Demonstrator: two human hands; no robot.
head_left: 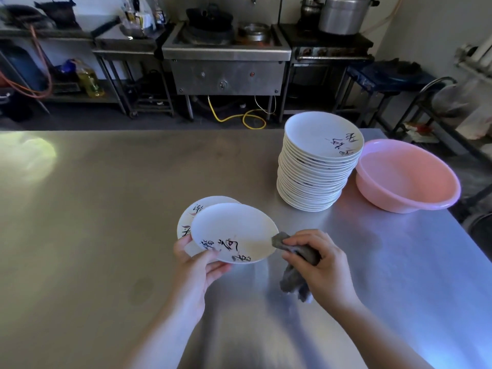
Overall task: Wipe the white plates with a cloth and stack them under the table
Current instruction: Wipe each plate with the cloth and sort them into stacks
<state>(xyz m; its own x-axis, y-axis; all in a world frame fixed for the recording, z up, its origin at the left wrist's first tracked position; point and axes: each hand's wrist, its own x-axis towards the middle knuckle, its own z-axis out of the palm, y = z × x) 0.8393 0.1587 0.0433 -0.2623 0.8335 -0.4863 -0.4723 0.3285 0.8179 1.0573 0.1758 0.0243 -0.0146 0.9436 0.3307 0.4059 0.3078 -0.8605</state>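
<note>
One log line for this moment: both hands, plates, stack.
left hand: holds two plates | right hand: grips cloth at upper plate's rim | stack: on table, beside pink basin

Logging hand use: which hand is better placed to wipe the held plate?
Right. The right hand grips the cloth at the plate edge; the left hand holds the plates.

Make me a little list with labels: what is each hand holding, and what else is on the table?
left hand: left hand holds two white plates, top plate over lower plate
right hand: right hand grips a grey cloth
cloth contact: cloth tip touches the top plate's right rim
plate stack: tall stack of plates on the table
basin: pink basin right of the stack
</note>
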